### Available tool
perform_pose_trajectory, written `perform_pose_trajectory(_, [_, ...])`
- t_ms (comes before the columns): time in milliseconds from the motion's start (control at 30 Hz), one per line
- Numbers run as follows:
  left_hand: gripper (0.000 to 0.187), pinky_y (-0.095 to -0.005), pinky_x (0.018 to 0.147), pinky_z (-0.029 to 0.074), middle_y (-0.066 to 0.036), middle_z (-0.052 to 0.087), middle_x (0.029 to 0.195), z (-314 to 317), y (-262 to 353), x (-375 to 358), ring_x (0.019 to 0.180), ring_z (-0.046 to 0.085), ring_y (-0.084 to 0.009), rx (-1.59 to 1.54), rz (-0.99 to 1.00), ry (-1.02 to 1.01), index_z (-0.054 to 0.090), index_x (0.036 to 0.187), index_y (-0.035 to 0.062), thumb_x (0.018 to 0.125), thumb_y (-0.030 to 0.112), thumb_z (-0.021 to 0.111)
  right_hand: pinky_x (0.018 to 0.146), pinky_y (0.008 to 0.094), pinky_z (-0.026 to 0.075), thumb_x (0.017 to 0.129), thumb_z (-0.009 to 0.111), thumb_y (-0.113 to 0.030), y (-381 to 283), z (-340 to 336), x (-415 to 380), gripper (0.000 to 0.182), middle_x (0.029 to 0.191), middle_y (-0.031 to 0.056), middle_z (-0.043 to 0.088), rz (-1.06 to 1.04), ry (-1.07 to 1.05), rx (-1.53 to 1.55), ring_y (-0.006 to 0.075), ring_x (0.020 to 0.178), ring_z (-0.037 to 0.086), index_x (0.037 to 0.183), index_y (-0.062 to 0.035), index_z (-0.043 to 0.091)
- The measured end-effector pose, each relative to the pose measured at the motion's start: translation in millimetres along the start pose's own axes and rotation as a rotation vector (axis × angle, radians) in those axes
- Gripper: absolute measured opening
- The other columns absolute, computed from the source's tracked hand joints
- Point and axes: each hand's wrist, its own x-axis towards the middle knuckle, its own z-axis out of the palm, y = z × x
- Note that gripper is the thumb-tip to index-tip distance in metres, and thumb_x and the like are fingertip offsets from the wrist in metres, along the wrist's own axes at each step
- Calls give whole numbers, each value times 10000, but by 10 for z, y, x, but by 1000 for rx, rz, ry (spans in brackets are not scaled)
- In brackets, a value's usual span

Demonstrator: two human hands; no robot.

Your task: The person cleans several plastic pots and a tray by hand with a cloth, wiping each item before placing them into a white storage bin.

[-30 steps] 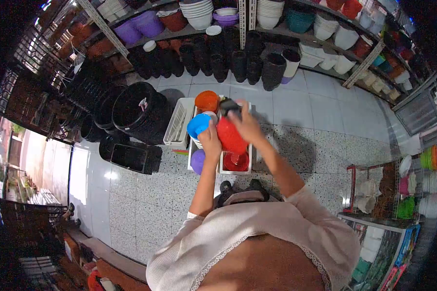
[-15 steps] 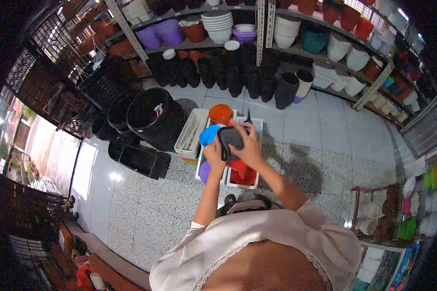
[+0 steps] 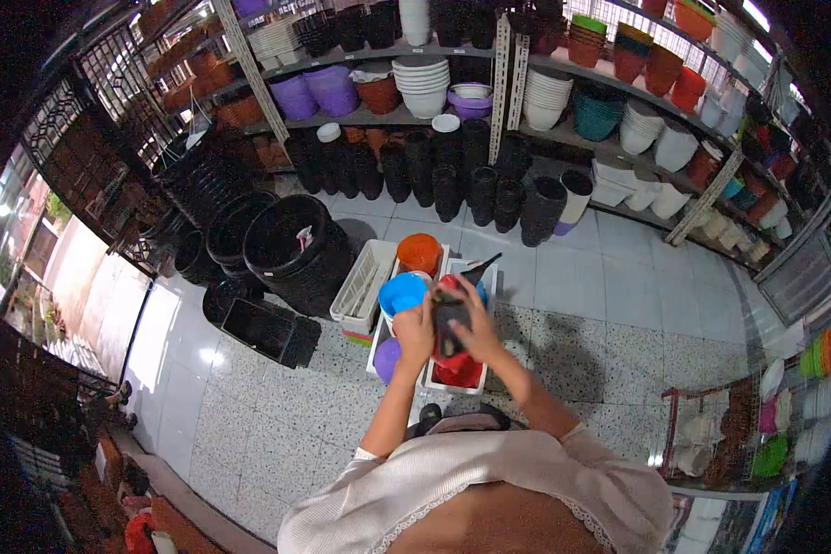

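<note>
A small dark container [image 3: 450, 328] is held between my two hands, above the white trays. My left hand [image 3: 415, 331] is closed on its left edge. My right hand [image 3: 475, 328] is at its right side, blurred, with fingers over it. Beneath lies a red container [image 3: 460, 373] in a white tray [image 3: 454, 390]. Left of my hands are a blue bowl [image 3: 403, 294] and a purple item [image 3: 387, 358]; an orange pot [image 3: 419, 253] stands behind. A black pointed tool [image 3: 480, 269] rests at the right tray's far end.
A white basket [image 3: 365, 282] stands left of the trays. Large black pots [image 3: 291, 245] and a black rectangular tub [image 3: 259, 330] are on the floor further left. Tall black pots [image 3: 445, 189] line the back below shelves [image 3: 475, 51] of stacked pots. A wire rack [image 3: 711, 434] stands at right.
The view has tilted up, so surroundings sit lower. The dark container has turned more upright between my hands, and my right hand has shifted down around its right side.
</note>
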Motion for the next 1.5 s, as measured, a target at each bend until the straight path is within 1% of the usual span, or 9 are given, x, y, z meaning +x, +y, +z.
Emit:
perform_pose_trajectory(167, [452,-386,410,263,-145,339,431,-168,252,27,379,302,-160,-133,-62,-21,434,515,-52,888,192,503,1004,394,304,795,579,-305,520,-126,-19,575,1287,101,422,378,77,841,298,1197,394,1308,-137,381])
perform_pose_trajectory(333, [220,-330,422,331,-101,425,510,291,-254,-118,425,371,-142,-281,-50,-68,500,708,-9,859,149,521,1053,437,187,778,551,-405,-383,-121,50,574,1303,167,363,-203,-125,-337,355,1267,271,1256,-110,433])
perform_pose_trajectory(467, [230,-316,416,306,-36,434,492,22,-45,-51,431,346,-133,-34,229,1,483,654,1,844,122,529,1051,407,193,754,579,-399,-250,-89,144,600,1302,167,358,-133,84,27,317,1266,290,1235,-70,435])
perform_pose_trajectory(600, [444,-356,418,232,-113,323,452,-166,49,3,422,326,-126,-350,-144,-85,432,509,-3,903,199,469,1026,365,243,644,714,-325,187,-278,298,686,1215,139,453,19,-106,596,252,1198,381,1198,-20,447])
perform_pose_trajectory(700, [479,-355,414,196,-53,288,440,-12,-15,-60,449,253,-89,-378,-236,-42,357,493,-5,916,192,463,939,404,325,561,746,-273,140,-368,285,499,972,112,577,380,73,362,243,1030,506,950,-6,582])
perform_pose_trajectory(833, [481,-415,438,273,-198,444,492,220,-54,-57,422,391,-243,-179,-118,-48,485,548,-55,922,243,438,771,364,417,549,739,-187,23,-123,194,329,792,147,583,-206,156,-244,306,846,530,762,11,583])
perform_pose_trajectory(1200, [583,-328,390,255,3,365,393,45,-29,63,376,353,-121,-904,-640,195,384,411,64,935,318,417,681,321,454,715,691,-207,1079,-50,19,273,792,58,625,311,157,731,164,734,579,894,-13,622])
perform_pose_trajectory(1333, [566,-350,413,272,-122,369,408,64,49,6,382,356,-159,2,-106,-120,487,499,-42,896,360,472,654,311,462,736,661,-179,520,-263,268,247,759,105,627,404,88,187,140,693,576,874,20,615])
perform_pose_trajectory(1500, [470,-323,426,239,-67,292,442,101,206,-40,485,278,-79,-297,-384,-4,490,515,-71,838,251,606,661,306,460,728,686,-240,325,-281,426,327,795,101,638,349,5,163,161,689,573,924,12,614])
